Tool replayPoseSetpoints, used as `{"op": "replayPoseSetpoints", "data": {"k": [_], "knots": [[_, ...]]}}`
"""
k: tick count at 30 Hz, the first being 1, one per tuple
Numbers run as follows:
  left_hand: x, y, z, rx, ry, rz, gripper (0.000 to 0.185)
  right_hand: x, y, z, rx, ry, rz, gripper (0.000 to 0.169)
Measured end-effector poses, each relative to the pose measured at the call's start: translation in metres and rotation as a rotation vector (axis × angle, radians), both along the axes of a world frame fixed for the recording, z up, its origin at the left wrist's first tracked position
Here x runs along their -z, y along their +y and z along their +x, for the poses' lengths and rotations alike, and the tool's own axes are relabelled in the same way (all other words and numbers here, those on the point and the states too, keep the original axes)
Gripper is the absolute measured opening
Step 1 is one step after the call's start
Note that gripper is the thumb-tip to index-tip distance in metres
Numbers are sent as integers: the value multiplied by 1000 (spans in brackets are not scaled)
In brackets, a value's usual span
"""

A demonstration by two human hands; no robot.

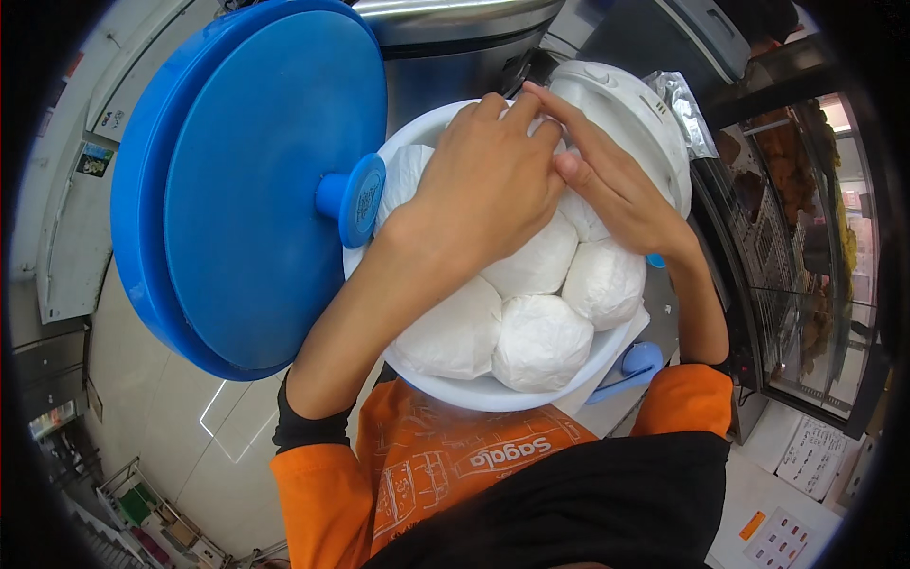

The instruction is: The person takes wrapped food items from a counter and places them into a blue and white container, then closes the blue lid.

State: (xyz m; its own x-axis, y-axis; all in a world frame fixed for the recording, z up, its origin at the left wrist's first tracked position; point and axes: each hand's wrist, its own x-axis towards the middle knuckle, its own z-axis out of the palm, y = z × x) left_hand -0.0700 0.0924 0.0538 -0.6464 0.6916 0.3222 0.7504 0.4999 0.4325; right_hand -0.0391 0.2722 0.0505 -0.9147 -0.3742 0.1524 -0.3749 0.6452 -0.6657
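Note:
A round white tub (490, 398) stands before me, filled with several rounded bundles wrapped in thin white paper (544, 341). Over its far half, my left hand (490, 171) lies palm down with bent fingers. My right hand (615, 181) comes in from the right, its thumb and fingertips meeting the left fingers. White wrapping shows between the fingers, but both palms hide whether a bundle is gripped. A large blue round lid (263, 185) with a blue knob (362, 200) is tilted up at the tub's left side.
A white appliance with a rounded lid (640, 121) stands beyond my right hand, near crumpled foil (686, 114). Farther right is a glass food display case (796, 235) holding browned food. A blue plastic utensil (629, 371) lies right of the tub. Steel equipment (455, 71) is behind.

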Motion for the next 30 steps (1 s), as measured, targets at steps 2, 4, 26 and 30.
{"op": "replayPoseSetpoints", "data": {"k": [2, 4, 26, 30], "knots": [[2, 1, -2, -8, 45, -2, 32, 3, -1, -1, 1, -1, -32, 56], [4, 1, -2, -18, 85, 6, 31, 3, -3, -5, -12, 22, -68, 56], [22, 10, -18, -62, 198, -58, 35, 10, 6, -10, 4, 50, -225, 47], [-15, -17, 8, -184, 553, -31, 39, 3, 13, -2, 117, 144, -311, 46]]}}
